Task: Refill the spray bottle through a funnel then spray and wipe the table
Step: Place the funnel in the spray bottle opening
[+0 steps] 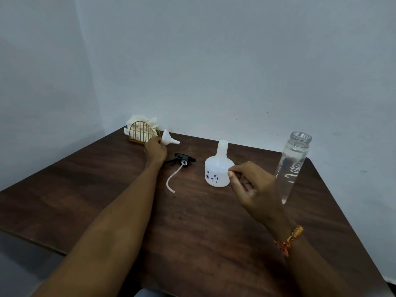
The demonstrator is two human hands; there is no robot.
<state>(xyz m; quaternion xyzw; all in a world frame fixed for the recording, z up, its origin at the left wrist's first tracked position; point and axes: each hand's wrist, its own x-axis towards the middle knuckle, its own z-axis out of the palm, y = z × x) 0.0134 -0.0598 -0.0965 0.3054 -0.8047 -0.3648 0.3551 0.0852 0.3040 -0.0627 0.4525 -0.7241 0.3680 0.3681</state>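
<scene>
A white spray bottle body [217,170] stands uncapped in the middle of the dark wooden table [192,221]. Its black trigger head [184,159] with a white dip tube [173,181] lies flat to the left of it. My left hand [155,150] reaches to the far left and grips a small white funnel [169,139], spout pointing right. My right hand [252,189] hovers beside the bottle's right side, fingers loosely curled and apart, holding nothing. A tall clear water bottle [292,166] with no cap stands to the right.
A gold wire napkin holder [141,132] with white paper napkins [141,122] sits at the table's far left corner, against the pale wall. The table's rounded right corner lies just behind the clear bottle.
</scene>
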